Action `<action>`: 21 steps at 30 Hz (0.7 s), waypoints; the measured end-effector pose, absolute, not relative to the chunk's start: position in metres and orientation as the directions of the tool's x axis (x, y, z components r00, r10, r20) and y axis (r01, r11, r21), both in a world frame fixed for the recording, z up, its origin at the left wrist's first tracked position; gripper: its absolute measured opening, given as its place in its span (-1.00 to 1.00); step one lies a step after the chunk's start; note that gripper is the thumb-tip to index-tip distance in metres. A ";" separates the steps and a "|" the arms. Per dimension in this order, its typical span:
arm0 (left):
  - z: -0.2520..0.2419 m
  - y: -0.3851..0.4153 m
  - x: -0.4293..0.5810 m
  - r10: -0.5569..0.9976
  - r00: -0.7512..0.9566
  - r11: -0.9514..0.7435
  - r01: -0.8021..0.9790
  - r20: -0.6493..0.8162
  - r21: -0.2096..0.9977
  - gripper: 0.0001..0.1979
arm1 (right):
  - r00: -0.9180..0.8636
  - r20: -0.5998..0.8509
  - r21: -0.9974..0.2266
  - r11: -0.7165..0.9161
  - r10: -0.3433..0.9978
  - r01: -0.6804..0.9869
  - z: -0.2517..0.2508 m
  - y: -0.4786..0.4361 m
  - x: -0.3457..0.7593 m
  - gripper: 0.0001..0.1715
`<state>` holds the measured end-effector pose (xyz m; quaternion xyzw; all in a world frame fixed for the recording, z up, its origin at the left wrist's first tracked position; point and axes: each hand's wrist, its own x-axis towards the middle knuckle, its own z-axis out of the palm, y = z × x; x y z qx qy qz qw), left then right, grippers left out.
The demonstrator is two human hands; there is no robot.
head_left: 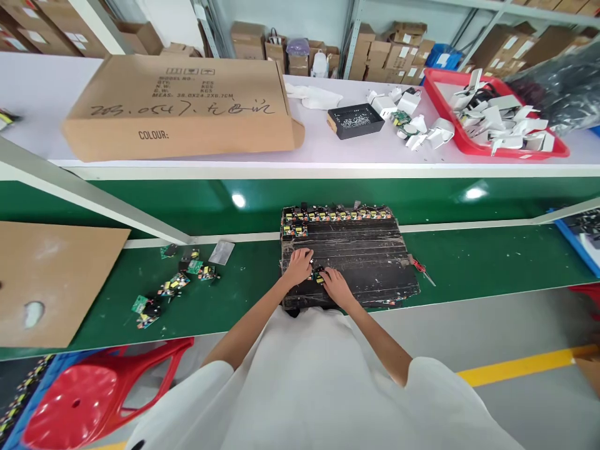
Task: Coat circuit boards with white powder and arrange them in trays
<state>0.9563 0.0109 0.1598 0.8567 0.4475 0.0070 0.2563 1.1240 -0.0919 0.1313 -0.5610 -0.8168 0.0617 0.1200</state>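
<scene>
In front of me a black grooved board lies on the green bench. Small circuit boards stand in a row along its far edge, and a few more begin a second row at the left. My right hand pinches a small circuit board just above the near left part of the black board. Close beside it, my left hand has its fingers curled, and what they grip is mostly hidden. A red-handled tool with a thin metal tip lies off the right edge.
Loose circuit boards and a clear plastic bag lie left on the green bench. A raised shelf carries a cardboard box, a black tray of screws and a red bin of white casings. A red chair stands lower left.
</scene>
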 end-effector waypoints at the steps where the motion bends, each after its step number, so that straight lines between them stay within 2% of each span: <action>1: 0.165 0.010 0.960 0.759 0.613 -0.470 0.749 -0.219 0.467 -0.59 | -0.340 0.147 -0.241 0.367 0.929 0.898 0.131 -0.093 1.126 -0.61; 3: 0.174 0.008 0.968 0.747 0.618 -0.447 0.739 -0.244 0.504 -0.57 | -0.339 0.187 -0.253 0.378 0.922 0.891 0.131 -0.096 1.130 -0.63; 7: 0.179 0.010 0.985 0.750 0.570 -0.337 0.767 -0.337 0.545 -0.39 | -0.342 0.256 -0.272 0.407 0.904 0.872 0.131 -0.099 1.141 -0.67; 14: 0.173 0.024 0.993 0.646 0.606 -0.237 0.738 -0.465 0.632 -0.37 | -0.322 0.303 -0.311 0.413 0.897 0.856 0.132 -0.102 1.149 -0.67; 17: 0.173 0.024 0.990 0.644 0.628 -0.237 0.707 -0.438 0.666 -0.44 | -0.300 0.295 -0.336 0.392 0.907 0.856 0.134 -0.101 1.148 -0.68; 21: 0.176 0.019 0.988 0.685 0.646 -0.300 0.671 -0.337 0.678 -0.66 | -0.259 0.251 -0.366 0.339 0.933 0.867 0.133 -0.098 1.143 -0.68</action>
